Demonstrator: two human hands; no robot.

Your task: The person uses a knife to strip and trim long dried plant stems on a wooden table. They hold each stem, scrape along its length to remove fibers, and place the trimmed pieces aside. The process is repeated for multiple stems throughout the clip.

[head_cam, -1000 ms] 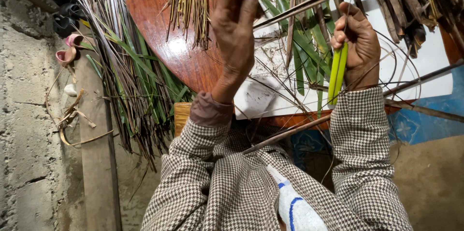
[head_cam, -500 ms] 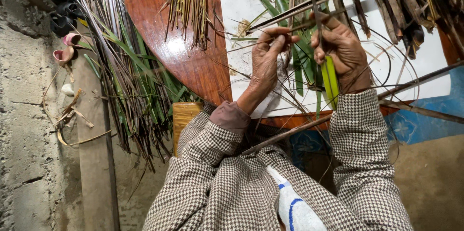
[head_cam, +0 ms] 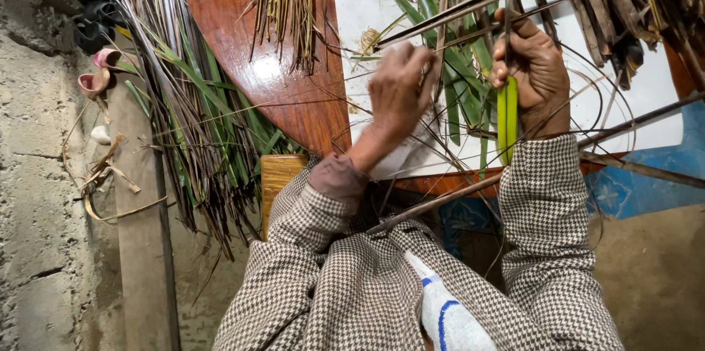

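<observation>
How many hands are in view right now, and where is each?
2. The left hand is closed on thin strips above the white sheet. The right hand grips a folded green leaf just beside it. No other hands show.

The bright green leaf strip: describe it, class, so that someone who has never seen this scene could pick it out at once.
Start at the white board lying across the top right, strewn with long leaves and thin ribs. Above its lower edge the right hand is closed in a fist. Hanging straight down from that fist is the bright green leaf strip: short, glossy and yellow-green, while the leaves around it are darker, longer and lie flat.
</observation>
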